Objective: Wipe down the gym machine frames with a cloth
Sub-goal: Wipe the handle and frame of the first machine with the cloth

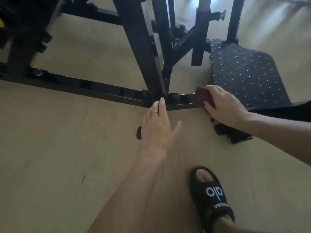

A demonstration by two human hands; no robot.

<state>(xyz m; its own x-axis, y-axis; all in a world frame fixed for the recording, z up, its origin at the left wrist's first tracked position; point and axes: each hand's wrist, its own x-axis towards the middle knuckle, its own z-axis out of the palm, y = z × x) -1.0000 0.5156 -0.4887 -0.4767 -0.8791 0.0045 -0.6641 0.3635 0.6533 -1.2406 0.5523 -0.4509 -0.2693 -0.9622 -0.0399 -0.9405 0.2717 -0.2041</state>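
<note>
We see one black frame bar (94,89) lying along the floor (67,148). On it, right of the upright post (143,47), our right hand (223,106) presses one dark cloth (204,98), grip curled over it. Our left hand (158,130) touches the bar, grip flat and wide.

A black slide sandal (212,197) with white lettering stands on the pale wood-look floor (58,148), beside a small dark floor mark (83,178).
</note>
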